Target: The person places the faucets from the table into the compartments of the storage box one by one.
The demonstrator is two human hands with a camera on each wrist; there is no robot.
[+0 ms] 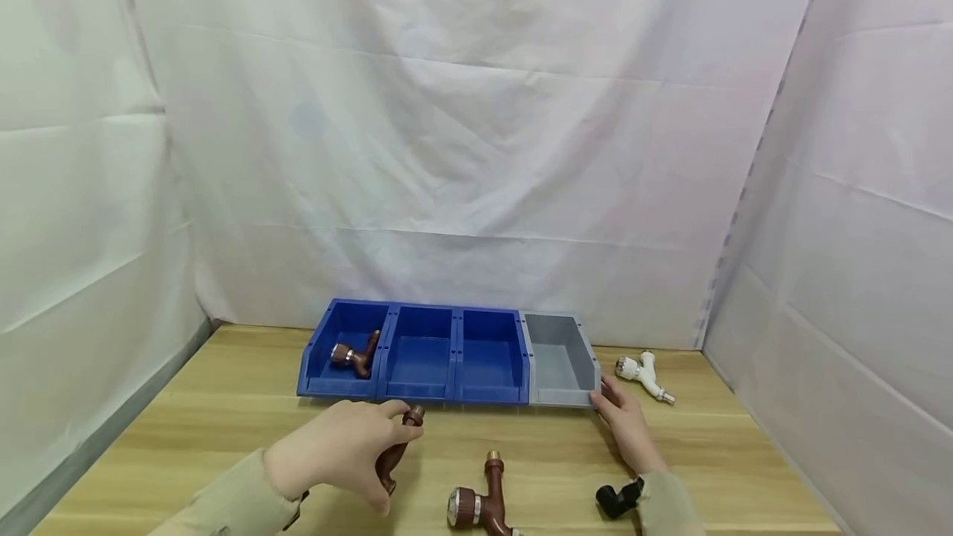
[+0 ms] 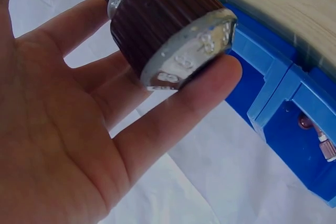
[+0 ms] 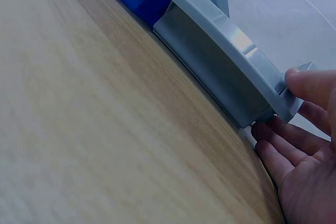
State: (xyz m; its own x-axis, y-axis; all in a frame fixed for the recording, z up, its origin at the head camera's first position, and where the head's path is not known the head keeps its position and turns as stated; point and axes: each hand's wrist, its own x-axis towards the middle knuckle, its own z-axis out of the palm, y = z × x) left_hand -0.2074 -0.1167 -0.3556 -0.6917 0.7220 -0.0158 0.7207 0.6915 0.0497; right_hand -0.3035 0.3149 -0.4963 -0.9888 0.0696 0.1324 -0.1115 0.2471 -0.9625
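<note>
My left hand (image 1: pixel 346 447) holds a brown tap (image 1: pixel 393 457) above the table, in front of the blue bins. In the left wrist view the tap's ribbed knob (image 2: pixel 163 22), with a shiny end face, lies against the fingers. My right hand (image 1: pixel 627 430) grips the front right corner of the grey bin (image 1: pixel 566 397). The right wrist view shows the thumb (image 3: pixel 302 83) on the bin's rim and the other fingers low beside it. Another brown tap (image 1: pixel 491 504) lies on the table between the hands, partly cut off by the frame's lower edge.
Three blue bins (image 1: pixel 417 394) adjoin the grey one in a row; the leftmost contains a brown tap (image 1: pixel 361 361). To the right of the row lies a white tap (image 1: pixel 646 374). A black elbow-shaped piece (image 1: pixel 615 501) is near the right sleeve. White cloth (image 1: pixel 476 147) surrounds the wooden table (image 1: pixel 223 404).
</note>
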